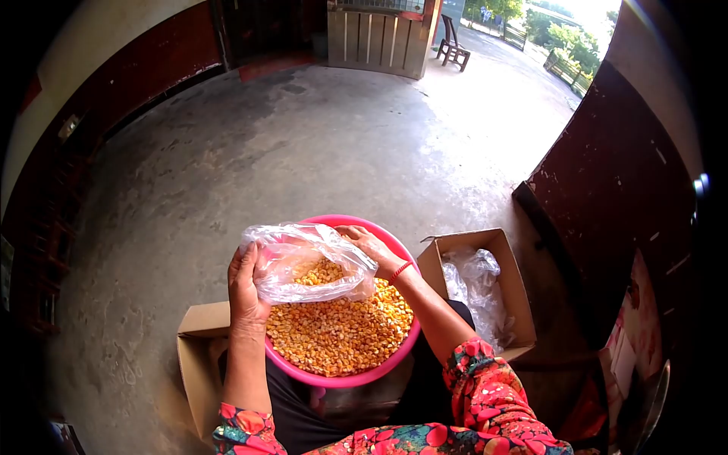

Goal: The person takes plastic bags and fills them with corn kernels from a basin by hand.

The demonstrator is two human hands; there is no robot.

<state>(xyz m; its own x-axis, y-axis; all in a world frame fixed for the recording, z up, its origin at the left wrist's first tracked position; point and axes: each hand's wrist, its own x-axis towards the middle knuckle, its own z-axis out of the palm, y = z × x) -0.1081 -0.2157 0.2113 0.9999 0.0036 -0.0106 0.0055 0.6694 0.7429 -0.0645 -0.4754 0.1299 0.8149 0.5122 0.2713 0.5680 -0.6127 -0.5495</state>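
Observation:
A pink basin (402, 356) full of loose yellow corn kernels (334, 337) rests at my lap. Over its far part I hold a clear plastic bag (303, 290), its mouth spread wide and some kernels showing inside. My left hand (246, 284) grips the bag's left edge, fingers wrapped round the plastic. At the bag's upper right edge is my right hand (370, 246), fingers closed on the plastic, with a red cord on the wrist.
On the right stands an open cardboard box (517, 292) with clear plastic bags (481, 284) in it. Another cardboard box (199, 371) is at the left of the basin. A wooden chair (453, 53) stands by the bright doorway.

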